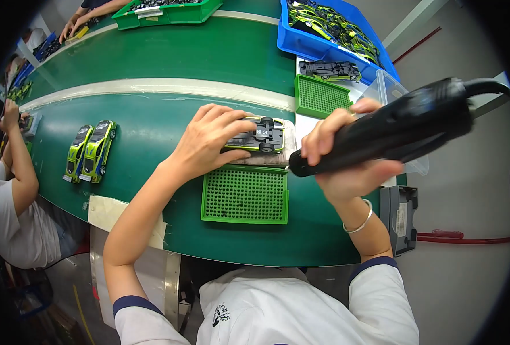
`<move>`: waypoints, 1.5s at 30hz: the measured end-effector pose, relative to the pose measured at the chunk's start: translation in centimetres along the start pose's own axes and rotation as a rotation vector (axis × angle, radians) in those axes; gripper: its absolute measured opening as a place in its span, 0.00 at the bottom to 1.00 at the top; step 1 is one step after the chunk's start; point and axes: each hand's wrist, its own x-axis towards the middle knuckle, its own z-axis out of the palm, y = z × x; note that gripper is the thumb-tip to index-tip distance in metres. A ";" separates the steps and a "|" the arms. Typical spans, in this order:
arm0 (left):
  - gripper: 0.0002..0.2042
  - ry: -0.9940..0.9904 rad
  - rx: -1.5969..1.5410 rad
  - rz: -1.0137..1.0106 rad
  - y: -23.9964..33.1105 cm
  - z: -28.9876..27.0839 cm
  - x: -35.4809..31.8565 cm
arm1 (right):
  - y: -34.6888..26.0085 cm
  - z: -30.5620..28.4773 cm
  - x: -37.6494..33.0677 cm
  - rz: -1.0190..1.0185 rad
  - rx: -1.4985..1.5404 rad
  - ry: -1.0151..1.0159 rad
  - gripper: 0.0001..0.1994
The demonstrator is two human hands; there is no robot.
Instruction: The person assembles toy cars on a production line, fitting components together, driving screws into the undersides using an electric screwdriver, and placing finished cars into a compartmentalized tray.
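Note:
An upside-down toy car (262,133) lies on a pale pad (290,138), its black underside and wheels facing up. My left hand (212,138) grips the car's left end, fingers over the underside and thumb along the near side. In my right hand (347,155) is a black electric screwdriver (398,129), held nearly level, its tip end close to the pad's near right corner, apart from the car. Just in front of the pad lies a green perforated tray (244,195) with a few tiny dark pieces in its holes.
Two green toy cars (91,150) stand at left. A second green tray (322,96), another upturned car (330,70) and a blue bin of car bodies (283,40) are at far right. A grey holder (403,221) hangs by the right edge. Co-workers sit at left and far left.

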 end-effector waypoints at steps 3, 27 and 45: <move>0.29 0.025 -0.131 -0.070 0.0 -0.1 0.1 | 1.7 -0.5 -1.0 0.040 -0.079 -0.039 0.41; 0.33 -0.150 -0.823 -0.451 -4.7 -1.3 -3.1 | 2.0 0.3 1.1 -0.080 0.034 -0.191 0.42; 0.29 -0.093 -0.683 -0.349 -4.6 -1.7 -3.0 | 8.0 8.2 6.4 0.079 -0.159 -0.333 0.43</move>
